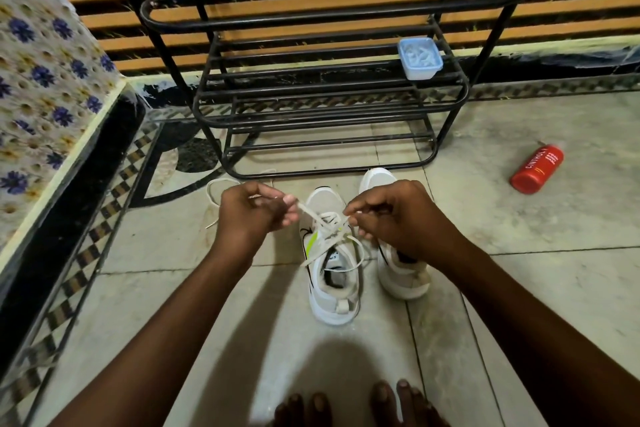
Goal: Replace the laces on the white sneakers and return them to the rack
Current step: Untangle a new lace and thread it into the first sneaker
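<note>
A loose lace (221, 191) lay on the floor (519, 288) at ten o'clock from the left hand (254, 215), whose fingers pinched one end of the lace (313, 217) threaded through the near sneaker (334, 288). The right hand (391, 218) pinched the other end, above the second sneaker (401, 281). At twelve o'clock stood the rack (311, 15). On its shelf at one o'clock sat a pale blue tub (419, 58), its whitish contents unclear. At two o'clock lay a red bottle (536, 168) reading "CINTHOL".
</note>
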The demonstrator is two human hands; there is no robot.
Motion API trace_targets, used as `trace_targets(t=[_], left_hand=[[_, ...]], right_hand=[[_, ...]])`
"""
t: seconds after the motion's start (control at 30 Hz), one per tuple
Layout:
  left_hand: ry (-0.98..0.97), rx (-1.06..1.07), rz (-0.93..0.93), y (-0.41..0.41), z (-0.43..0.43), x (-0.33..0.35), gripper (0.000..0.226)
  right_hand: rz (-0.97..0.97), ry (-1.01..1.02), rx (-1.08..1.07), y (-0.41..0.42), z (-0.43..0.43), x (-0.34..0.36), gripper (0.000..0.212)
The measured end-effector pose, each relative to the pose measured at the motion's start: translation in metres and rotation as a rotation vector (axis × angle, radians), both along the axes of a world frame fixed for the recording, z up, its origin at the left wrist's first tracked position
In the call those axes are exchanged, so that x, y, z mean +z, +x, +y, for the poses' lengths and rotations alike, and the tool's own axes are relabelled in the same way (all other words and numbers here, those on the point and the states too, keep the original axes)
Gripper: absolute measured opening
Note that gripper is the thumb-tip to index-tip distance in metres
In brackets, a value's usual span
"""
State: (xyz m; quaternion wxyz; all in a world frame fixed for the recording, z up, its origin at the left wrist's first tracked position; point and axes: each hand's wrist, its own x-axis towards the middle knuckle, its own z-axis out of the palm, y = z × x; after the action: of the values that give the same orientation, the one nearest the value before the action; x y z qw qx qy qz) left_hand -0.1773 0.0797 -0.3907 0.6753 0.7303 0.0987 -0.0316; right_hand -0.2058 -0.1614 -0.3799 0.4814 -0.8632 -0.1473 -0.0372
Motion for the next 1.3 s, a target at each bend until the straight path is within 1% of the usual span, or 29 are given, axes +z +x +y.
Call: trace_targets(t=[0.03,0.07,0.1,0.13,0.2,0.27,0.33,0.43,0.53,0.57,0.67,0.83,0.93,1.07,1.13,1.23,1.3], left_hand=[[-0.141,0.011,0.046,0.000,-0.008,0.005,0.010],[-0.221,0.004,0.078,0.000,-0.016,0.009,0.009],[-0.262,-0.021,0.099,0.000,-0.024,0.012,0.010],[-0.273,-0.056,0.110,0.000,-0.031,0.013,0.010],[-0.209,-0.133,0.101,0.001,-0.041,0.010,0.011],[-0.155,-0.185,0.081,0.000,-0.048,0.007,0.014],[-0.182,-0.211,0.090,-0.002,-0.052,0.007,0.015],[-0.174,-0.322,0.100,-0.006,-0.052,0.008,0.015],[-0.117,-0.410,0.065,-0.006,-0.049,0.004,0.018],[-0.102,-0.422,0.052,-0.005,-0.049,0.003,0.016],[-0.085,-0.442,0.011,-0.004,-0.050,0.000,0.011],[0.026,-0.385,-0.106,-0.003,-0.048,-0.006,0.010],[0.054,-0.302,-0.102,-0.003,-0.049,-0.006,0.016],[0.098,-0.194,-0.091,0.001,-0.047,-0.006,0.017],[0.130,-0.163,-0.083,0.002,-0.047,-0.008,0.016],[0.155,-0.129,-0.076,0.003,-0.047,-0.011,0.016],[0.156,-0.136,-0.085,0.004,-0.046,-0.014,0.020]], right_hand=[[-0.046,-0.032,0.037,0.000,0.004,0.003,0.013],[-0.109,-0.072,0.077,0.001,0.008,0.005,0.013],[-0.181,-0.110,0.118,0.003,0.013,0.007,0.013],[-0.252,-0.149,0.151,0.005,0.016,0.009,0.013],[-0.357,-0.195,0.175,0.009,0.022,0.012,0.015],[-0.386,-0.174,0.131,0.012,0.024,0.013,0.018],[-0.332,-0.098,0.009,0.014,0.026,0.011,0.022],[-0.135,0.059,-0.194,0.018,0.025,0.004,0.018],[0.040,0.248,-0.269,0.022,0.022,-0.005,0.014],[0.088,0.281,-0.277,0.023,0.020,-0.009,0.014],[0.172,0.269,-0.274,0.025,0.018,-0.017,0.013],[0.181,0.137,-0.207,0.030,0.018,-0.019,0.017],[0.212,0.133,-0.161,0.028,0.020,-0.018,0.017],[0.106,0.106,-0.140,0.029,0.018,-0.018,0.024],[0.099,0.091,-0.102,0.029,0.018,-0.017,0.027],[0.183,0.117,-0.046,0.029,0.018,-0.015,0.020],[0.186,0.137,-0.037,0.030,0.018,-0.013,0.016]])
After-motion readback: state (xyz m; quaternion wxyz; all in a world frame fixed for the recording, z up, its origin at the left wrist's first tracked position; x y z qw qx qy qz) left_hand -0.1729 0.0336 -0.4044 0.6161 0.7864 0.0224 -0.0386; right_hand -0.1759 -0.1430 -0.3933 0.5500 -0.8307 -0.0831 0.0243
